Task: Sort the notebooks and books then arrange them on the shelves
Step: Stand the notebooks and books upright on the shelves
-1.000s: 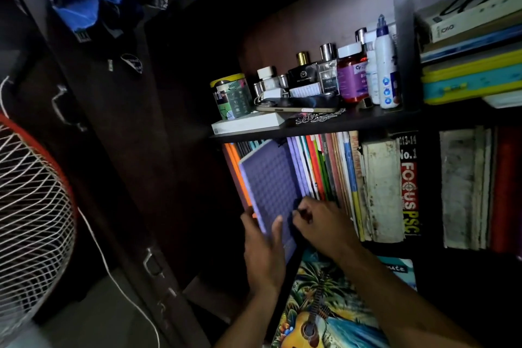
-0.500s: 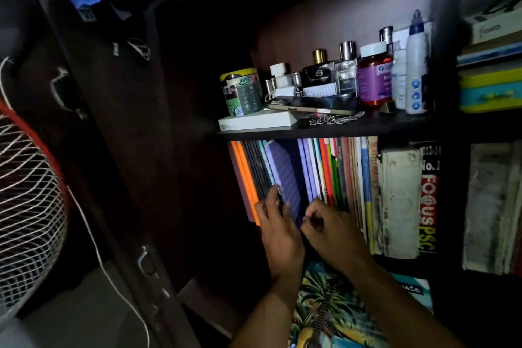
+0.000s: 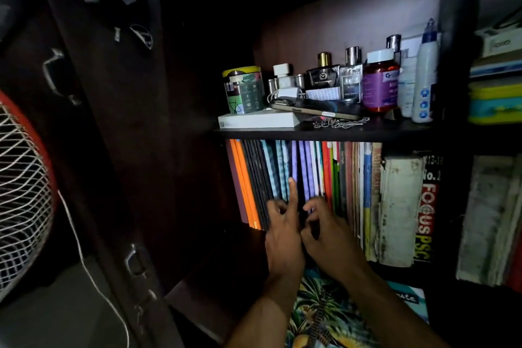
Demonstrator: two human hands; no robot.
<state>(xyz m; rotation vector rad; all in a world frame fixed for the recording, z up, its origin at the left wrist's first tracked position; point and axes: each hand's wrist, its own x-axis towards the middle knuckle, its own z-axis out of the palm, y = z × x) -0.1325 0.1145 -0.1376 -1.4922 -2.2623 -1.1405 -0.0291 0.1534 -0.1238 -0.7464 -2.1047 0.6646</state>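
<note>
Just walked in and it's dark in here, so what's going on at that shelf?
A person is shelving notebooks. Both hands, the left hand and right hand, press on the spines of the purple notebooks standing upright in the row under the shelf board. The left index finger points up along a spine. Neither hand holds anything free. Bottles crowd the shelf above.

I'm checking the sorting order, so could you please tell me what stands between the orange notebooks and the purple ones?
In the head view, dark notebooks and teal patterned ones stand between them.
</note>
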